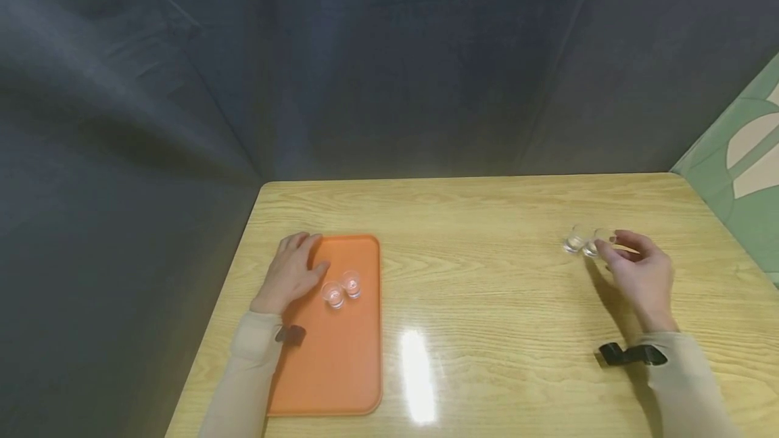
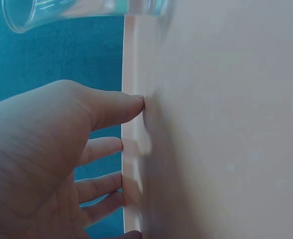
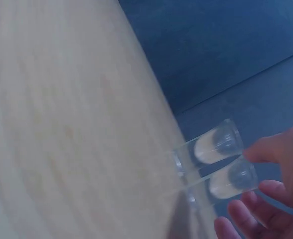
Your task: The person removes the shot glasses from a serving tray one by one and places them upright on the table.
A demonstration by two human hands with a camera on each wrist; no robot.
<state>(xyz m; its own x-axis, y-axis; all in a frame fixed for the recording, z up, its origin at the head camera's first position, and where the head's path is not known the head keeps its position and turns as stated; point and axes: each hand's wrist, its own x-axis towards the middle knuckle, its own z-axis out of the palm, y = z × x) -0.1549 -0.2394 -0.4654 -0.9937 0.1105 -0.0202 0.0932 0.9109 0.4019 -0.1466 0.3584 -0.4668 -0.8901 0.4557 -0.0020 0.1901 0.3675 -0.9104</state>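
Note:
On the orange tray (image 1: 325, 370) stand two small clear glasses, a left one (image 1: 333, 295) and a right one (image 1: 351, 284). My left hand (image 1: 291, 274) lies over the tray's far left part, fingers fairly straight and thumb apart, holding nothing. The left wrist view shows this thumb and fingers at the tray's rim (image 2: 129, 64), below one glass (image 2: 86, 9). At the right, two more clear glasses stand side by side on the table. With thumb and index finger, my right hand (image 1: 645, 276) pinches the rim of the nearer glass (image 3: 233, 179); the other glass (image 3: 219, 143) is beside it.
The wood-grain table (image 1: 481, 276) extends between tray and right-hand glasses. Dark cloth (image 1: 414, 73) rises behind the far edge and along the left side. A green patterned panel (image 1: 754, 167) borders the right edge.

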